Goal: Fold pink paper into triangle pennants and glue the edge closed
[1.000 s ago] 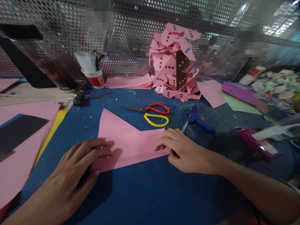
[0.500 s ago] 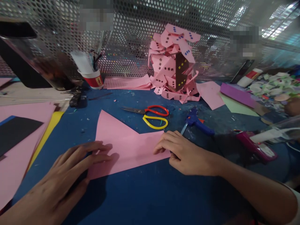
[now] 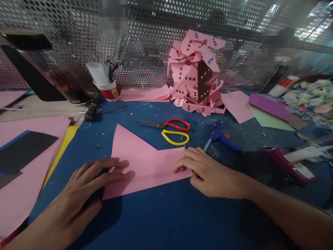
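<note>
A pink paper sheet point(image 3: 148, 170) lies on the blue table, with a pointed corner rising at its upper left. My left hand point(image 3: 83, 187) rests on its left end, fingers stretched and apart. At the right end, my right hand point(image 3: 205, 172) grips the paper edge between curled fingers and thumb. Just beyond the sheet lie scissors point(image 3: 175, 138) with one red and one yellow handle. A blue glue gun point(image 3: 221, 136) is behind my right hand.
Pink paper pieces with square dots point(image 3: 187, 73) are heaped at the back. A red and white cup point(image 3: 110, 92) holds tools. Larger pink sheets point(image 3: 23, 205) and a black piece point(image 3: 31, 147) lie left. A magenta device point(image 3: 293, 165) sits right.
The whole view has shifted, so everything appears slightly further right and lower. Both hands keep about the same place on the pink sheet.
</note>
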`<move>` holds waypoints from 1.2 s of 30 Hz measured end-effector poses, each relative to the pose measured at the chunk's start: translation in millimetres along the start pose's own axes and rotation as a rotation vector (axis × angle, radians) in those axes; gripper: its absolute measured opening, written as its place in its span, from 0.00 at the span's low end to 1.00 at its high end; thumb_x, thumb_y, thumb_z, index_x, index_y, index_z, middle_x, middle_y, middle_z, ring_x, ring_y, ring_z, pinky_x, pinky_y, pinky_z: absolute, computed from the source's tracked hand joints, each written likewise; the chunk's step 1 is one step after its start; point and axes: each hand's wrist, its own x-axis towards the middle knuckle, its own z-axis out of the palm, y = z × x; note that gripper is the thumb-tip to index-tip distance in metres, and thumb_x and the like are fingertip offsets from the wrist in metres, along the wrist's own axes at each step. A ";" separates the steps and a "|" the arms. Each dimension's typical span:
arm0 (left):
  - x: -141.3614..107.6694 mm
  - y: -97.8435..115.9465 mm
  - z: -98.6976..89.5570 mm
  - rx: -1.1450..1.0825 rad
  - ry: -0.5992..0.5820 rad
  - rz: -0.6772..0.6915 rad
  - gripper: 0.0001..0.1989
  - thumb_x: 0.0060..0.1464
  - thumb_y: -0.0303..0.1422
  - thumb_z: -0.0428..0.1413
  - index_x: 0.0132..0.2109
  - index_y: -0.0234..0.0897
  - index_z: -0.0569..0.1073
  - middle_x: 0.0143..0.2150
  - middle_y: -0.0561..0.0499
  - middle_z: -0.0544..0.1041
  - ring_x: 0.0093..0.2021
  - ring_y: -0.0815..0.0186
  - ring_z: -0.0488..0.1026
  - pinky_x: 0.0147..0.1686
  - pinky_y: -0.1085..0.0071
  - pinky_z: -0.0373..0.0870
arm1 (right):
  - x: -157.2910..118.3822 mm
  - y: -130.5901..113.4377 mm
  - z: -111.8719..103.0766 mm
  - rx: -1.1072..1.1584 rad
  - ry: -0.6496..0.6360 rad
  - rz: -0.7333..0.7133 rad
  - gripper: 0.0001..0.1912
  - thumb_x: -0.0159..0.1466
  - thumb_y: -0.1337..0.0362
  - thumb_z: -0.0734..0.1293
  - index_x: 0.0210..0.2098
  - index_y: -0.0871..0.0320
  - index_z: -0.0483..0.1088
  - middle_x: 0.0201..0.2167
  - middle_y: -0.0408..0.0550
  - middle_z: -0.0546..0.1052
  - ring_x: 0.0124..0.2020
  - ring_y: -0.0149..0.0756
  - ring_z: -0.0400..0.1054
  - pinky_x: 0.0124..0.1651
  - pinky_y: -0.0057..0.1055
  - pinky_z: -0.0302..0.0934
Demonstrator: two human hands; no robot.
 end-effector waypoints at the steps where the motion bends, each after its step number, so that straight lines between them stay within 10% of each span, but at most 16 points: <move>1: 0.1 0.1 -0.3 -0.006 -0.002 0.000 0.28 0.60 0.30 0.47 0.65 0.60 0.68 0.70 0.57 0.68 0.70 0.51 0.63 0.65 0.51 0.58 | -0.2 0.1 0.1 -0.004 0.001 0.000 0.29 0.55 0.83 0.59 0.50 0.53 0.72 0.50 0.47 0.75 0.54 0.40 0.66 0.58 0.42 0.56; 16: 3.6 12.3 -10.4 -0.118 -0.003 -0.166 0.19 0.68 0.40 0.50 0.63 0.53 0.71 0.69 0.55 0.69 0.68 0.55 0.66 0.67 0.55 0.63 | -1.3 5.3 7.2 -0.049 0.038 -0.052 0.28 0.54 0.83 0.60 0.49 0.53 0.72 0.49 0.48 0.76 0.53 0.41 0.67 0.55 0.41 0.56; 27: 9.8 3.2 1.2 0.070 0.088 -0.035 0.27 0.68 0.46 0.52 0.71 0.52 0.63 0.68 0.53 0.72 0.67 0.54 0.65 0.66 0.55 0.64 | 0.9 8.1 8.8 -0.057 0.067 -0.038 0.25 0.56 0.83 0.59 0.46 0.55 0.72 0.47 0.46 0.77 0.51 0.40 0.68 0.56 0.42 0.56; 36: 8.0 3.9 5.7 0.100 0.048 0.037 0.30 0.67 0.52 0.54 0.71 0.51 0.62 0.70 0.52 0.69 0.72 0.52 0.60 0.69 0.48 0.61 | 5.0 1.0 20.5 -0.128 0.383 -0.142 0.19 0.67 0.77 0.62 0.54 0.53 0.70 0.48 0.51 0.77 0.52 0.43 0.69 0.56 0.43 0.64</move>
